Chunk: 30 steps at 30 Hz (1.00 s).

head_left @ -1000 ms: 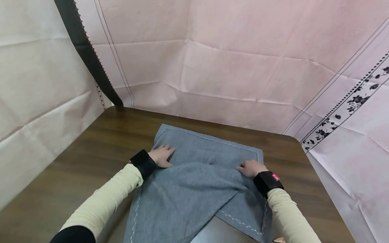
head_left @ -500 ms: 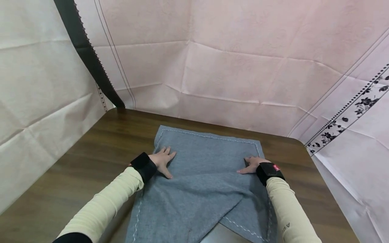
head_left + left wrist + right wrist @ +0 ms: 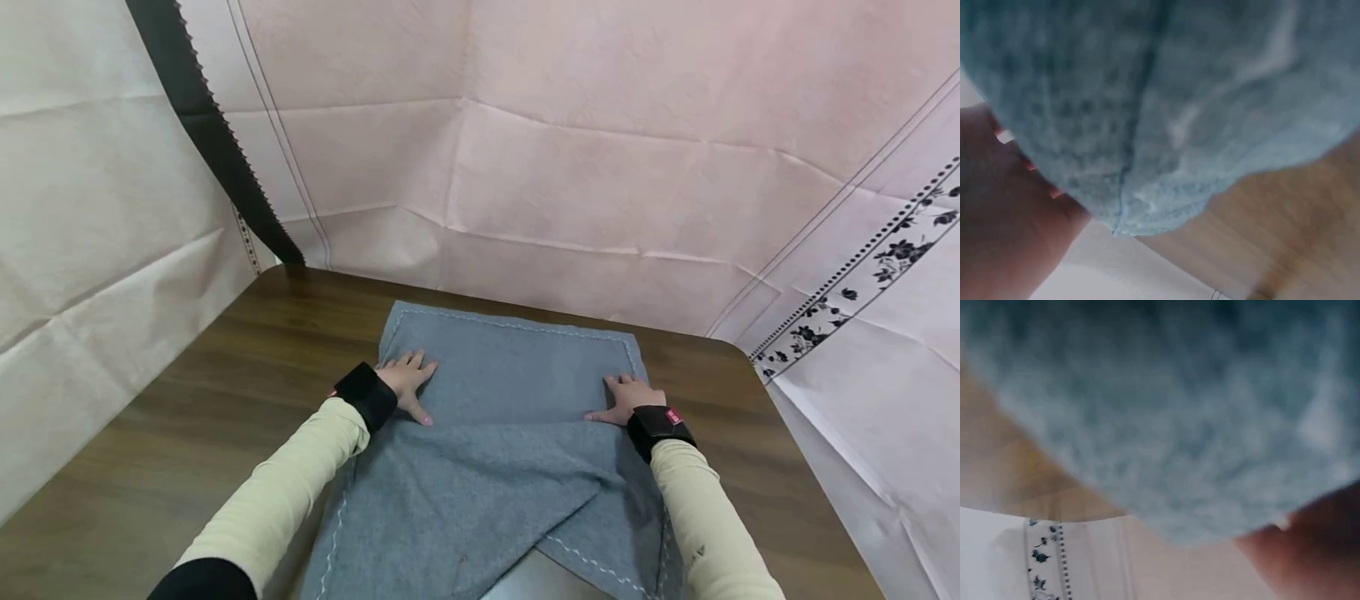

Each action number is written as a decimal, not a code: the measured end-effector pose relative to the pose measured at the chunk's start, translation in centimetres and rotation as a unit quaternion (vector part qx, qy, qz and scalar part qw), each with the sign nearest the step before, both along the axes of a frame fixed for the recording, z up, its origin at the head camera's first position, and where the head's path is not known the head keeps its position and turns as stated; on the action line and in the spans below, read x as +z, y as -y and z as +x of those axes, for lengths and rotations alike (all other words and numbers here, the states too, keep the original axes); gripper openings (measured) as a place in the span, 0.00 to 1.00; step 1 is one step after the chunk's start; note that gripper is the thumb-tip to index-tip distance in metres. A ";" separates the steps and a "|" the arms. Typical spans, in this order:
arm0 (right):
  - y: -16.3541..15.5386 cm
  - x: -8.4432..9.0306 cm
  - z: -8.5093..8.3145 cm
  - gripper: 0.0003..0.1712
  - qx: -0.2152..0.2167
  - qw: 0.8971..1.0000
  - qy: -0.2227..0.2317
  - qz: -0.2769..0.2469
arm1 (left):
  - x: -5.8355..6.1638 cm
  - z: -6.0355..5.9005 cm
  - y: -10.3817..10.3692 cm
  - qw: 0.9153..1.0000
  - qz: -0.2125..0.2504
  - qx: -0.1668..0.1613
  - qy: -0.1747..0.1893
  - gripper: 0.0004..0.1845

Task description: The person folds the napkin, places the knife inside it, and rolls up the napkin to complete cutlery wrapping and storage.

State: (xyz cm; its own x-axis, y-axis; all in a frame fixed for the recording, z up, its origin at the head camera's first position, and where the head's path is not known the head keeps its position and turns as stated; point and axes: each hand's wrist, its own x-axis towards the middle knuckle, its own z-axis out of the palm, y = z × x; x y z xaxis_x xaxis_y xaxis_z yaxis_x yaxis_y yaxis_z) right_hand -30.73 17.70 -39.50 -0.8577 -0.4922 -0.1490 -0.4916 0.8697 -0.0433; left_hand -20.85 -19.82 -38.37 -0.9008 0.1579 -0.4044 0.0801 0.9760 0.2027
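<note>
Left hand (image 3: 408, 385) and right hand (image 3: 628, 398) are well apart, both resting on the blue-grey cloth (image 3: 517, 375), fingers laid out, gripping nothing as far as the head view shows; one at the cloth's left edge, one at its right edge, thumbs pointing inward. Change: right fingers were more bunched a second ago, now spread, and the cloth between and beyond the hands looks smoother. Judging from that, far section is close to flat, near section isn't: a crease (image 3: 495, 429) runs across between the thumbs, and a slanted fold (image 3: 547, 529) drops toward the cloth's near edge. Pale grey patch (image 3: 543, 579) shows just past that edge (can't tell what it is). Black wristbands (image 3: 366, 397) and cream sleeves (image 3: 281, 483) sit either side of the cloth. Under the cloth, brown wooden table (image 3: 187, 433). Beyond the cloth, pinkish sheeting (image 3: 562, 183), with a black strip (image 3: 210, 133) off the cloth's far left and a floral band (image 3: 870, 275) off its far right; wrist views blurred
</note>
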 end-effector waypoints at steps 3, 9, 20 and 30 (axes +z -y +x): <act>-0.1 0.1 1.0 0.32 0.035 0.993 -0.087 -0.069 | 0.1 1.0 0.2 0.999 0.005 -0.013 -0.045 0.50; -1.2 2.2 7.6 0.07 0.167 0.959 -0.071 -0.218 | 1.1 4.3 0.7 0.980 0.023 -0.040 -0.193 0.27; -5.3 1.8 15.8 0.32 0.221 0.969 0.096 -0.053 | 1.3 7.0 3.9 0.989 0.053 -0.014 -0.139 0.21; -7.3 0.5 17.4 0.33 0.276 0.958 0.045 -0.058 | -0.3 8.3 4.7 0.997 0.023 0.015 -0.079 0.28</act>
State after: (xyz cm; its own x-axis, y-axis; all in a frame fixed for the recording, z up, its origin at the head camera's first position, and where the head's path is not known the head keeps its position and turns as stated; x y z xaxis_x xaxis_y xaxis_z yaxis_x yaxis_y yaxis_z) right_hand -13.32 24.99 -38.97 -0.4479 -0.8848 -0.1280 -0.8650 0.4651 -0.1880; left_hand -12.51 -24.50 -38.67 -0.9571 0.1446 -0.2510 0.0850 0.9685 0.2341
